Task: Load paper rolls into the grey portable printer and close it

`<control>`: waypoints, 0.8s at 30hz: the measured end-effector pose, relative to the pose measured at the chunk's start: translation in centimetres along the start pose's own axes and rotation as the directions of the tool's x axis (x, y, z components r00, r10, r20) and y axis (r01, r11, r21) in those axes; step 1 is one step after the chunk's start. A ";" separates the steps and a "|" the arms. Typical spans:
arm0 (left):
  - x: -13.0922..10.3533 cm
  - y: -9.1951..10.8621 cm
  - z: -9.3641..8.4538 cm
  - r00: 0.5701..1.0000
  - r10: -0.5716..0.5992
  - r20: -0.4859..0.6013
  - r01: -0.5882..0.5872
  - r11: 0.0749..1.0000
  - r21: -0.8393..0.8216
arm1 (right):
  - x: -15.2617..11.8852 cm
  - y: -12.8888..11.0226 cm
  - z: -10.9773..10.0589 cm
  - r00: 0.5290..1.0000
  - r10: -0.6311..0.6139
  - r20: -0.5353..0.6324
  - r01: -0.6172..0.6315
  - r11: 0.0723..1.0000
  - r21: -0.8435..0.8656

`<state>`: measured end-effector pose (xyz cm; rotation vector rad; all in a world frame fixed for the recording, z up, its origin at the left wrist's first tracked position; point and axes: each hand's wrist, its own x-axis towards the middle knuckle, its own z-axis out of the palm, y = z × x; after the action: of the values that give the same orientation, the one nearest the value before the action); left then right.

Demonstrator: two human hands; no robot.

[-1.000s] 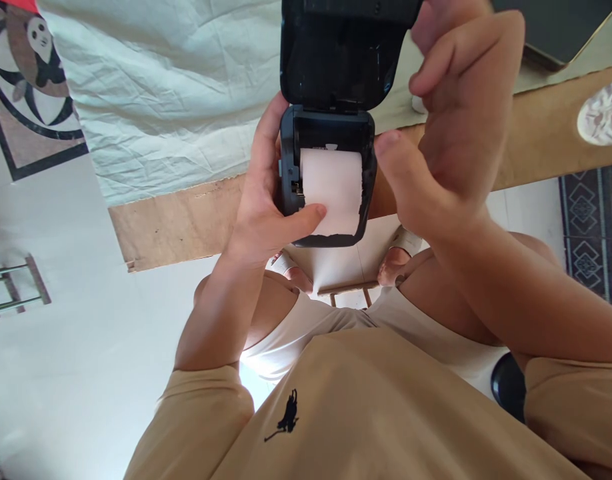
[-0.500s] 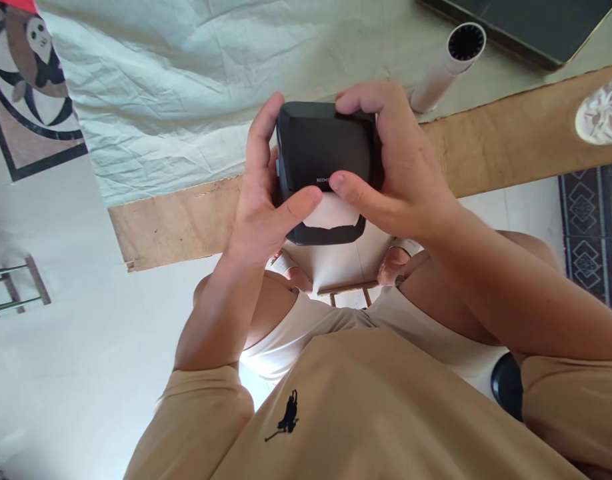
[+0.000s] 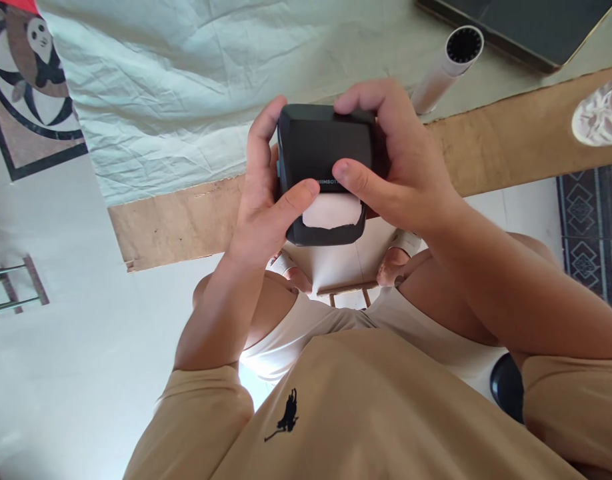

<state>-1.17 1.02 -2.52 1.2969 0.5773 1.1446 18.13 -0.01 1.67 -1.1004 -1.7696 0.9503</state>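
A black boxy device [image 3: 323, 143] with small light lettering is held up in front of the table edge. White paper [image 3: 332, 211] shows in the opening at its near end. My left hand [image 3: 266, 193] wraps the device's left side, thumb on its top face and fingers along the side. My right hand [image 3: 393, 153] grips the right side, its index finger bent over the far edge and its thumb resting beside the lettering. The undersides of the device and the other fingertips are hidden.
A pale green cloth [image 3: 186, 80] covers the table, whose wooden edge [image 3: 181, 223] shows. On the right stand a white cylinder [image 3: 436, 83], a dark flat case [image 3: 536, 27] and a clear plastic item [image 3: 601, 117]. My legs are below the table edge.
My right thumb has lifted and shifted slightly right, so more of the lettering shows. The device and my left hand have hardly moved.
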 end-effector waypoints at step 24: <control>0.2 0.2 0.4 0.999 -0.016 -0.032 0.015 1.000 -0.020 | 0.1 -0.5 -0.2 0.993 0.112 0.031 -0.113 0.992 0.049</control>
<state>-0.84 1.05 -2.21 1.2573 0.5970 1.1576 18.15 -0.05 2.22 -1.1697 -1.7113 1.0774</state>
